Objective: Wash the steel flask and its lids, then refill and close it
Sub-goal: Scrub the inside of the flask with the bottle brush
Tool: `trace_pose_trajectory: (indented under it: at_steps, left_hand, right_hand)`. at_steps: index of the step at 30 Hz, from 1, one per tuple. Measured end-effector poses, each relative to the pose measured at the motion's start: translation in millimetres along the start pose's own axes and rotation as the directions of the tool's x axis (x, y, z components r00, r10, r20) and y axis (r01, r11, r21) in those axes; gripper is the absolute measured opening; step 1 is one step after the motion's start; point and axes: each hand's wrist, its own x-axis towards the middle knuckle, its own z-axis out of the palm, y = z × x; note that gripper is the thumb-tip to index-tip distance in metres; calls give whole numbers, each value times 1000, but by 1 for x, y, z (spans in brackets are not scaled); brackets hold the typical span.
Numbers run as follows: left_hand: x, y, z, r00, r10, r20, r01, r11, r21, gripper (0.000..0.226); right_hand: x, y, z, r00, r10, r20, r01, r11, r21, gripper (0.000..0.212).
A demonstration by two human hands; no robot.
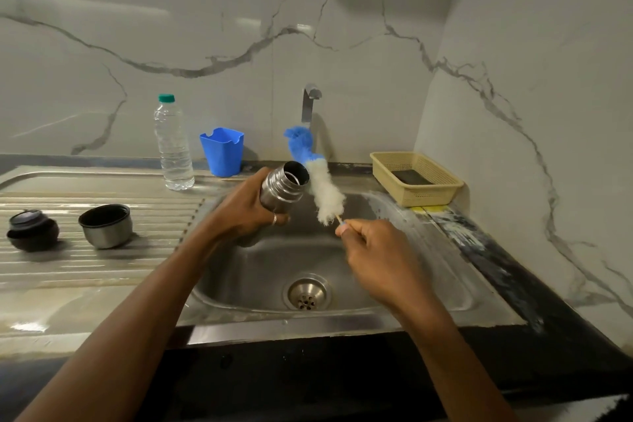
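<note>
We see the flask (282, 190), brushed steel with a ribbed neck and a dark open mouth, held lidless over the sink (239, 271) in our left grip (245, 212), whose fingers curl round its body. Its long axis tilts, with the mouth pointing up and rightward. Our right grip (373, 250) pinches the thin stick of a white-and-blue brush (325, 188), whose bristles are just beside the mouth.
</note>
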Motion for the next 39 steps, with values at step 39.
trace_pose_trajectory:
  at_steps: [39]
  left_hand:
    - [-1, 25, 3, 911, 205, -357, 217, 496, 840, 41]
  right_hand:
    - [-39, -40, 34, 999, 1, -50, -26, 862, -507, 33]
